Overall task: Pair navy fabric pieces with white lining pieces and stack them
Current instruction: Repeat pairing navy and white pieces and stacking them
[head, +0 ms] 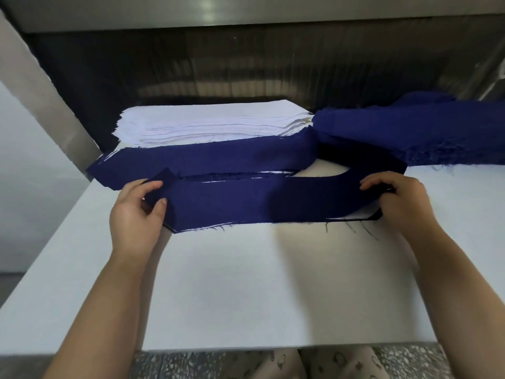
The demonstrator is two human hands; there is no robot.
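Both hands' (135, 212) (399, 199) fingers (151, 185) around navy piece (246, 201)

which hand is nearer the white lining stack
Left. The left hand grips the navy piece in front of the white stack; the right hand holds its other end, off to the stack's right.

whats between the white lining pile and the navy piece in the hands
In the head view, another navy strip lies flat on the table between the white lining pile and the held navy piece, white edges showing under it.
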